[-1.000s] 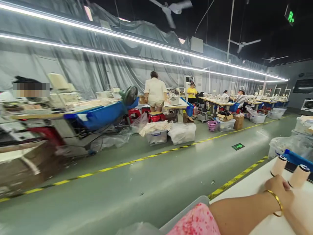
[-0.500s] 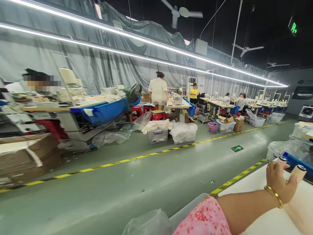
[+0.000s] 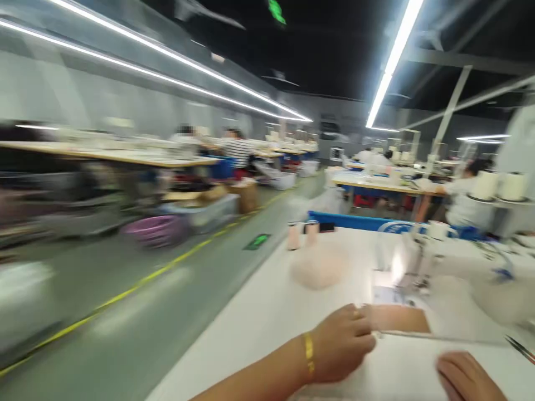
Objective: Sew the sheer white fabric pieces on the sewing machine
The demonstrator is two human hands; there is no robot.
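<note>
My left hand (image 3: pixel 343 342), wearing a gold bracelet (image 3: pixel 309 353), is over the white sewing table (image 3: pixel 251 323). Its fingers are closed at the left end of a flat tan piece (image 3: pixel 399 319), whose material is blurred. Lower right, my right hand (image 3: pixel 470 374) rests on the white surface with fingers stretched out, nothing visible in them. Beyond the tan piece stands a sewing machine (image 3: pixel 418 262) with its lamp lit. Two peach thread cones (image 3: pixel 293 236) stand at the table's far left corner, with a pale, blurred heap of fabric (image 3: pixel 320 264) in front of them.
Black tweezers (image 3: pixel 520 350) lie at the right edge. A blue bin edge (image 3: pixel 346 221) borders the table's far side. White thread cones (image 3: pixel 513 185) stand on a rack at right. Across the aisle are a purple basket (image 3: pixel 152 229), a plastic box (image 3: pixel 213 214) and people at tables.
My view has swung right, blurring the frame. My left hand has left the thread cones at the far corner and come back near the machine. My right hand has come into view.
</note>
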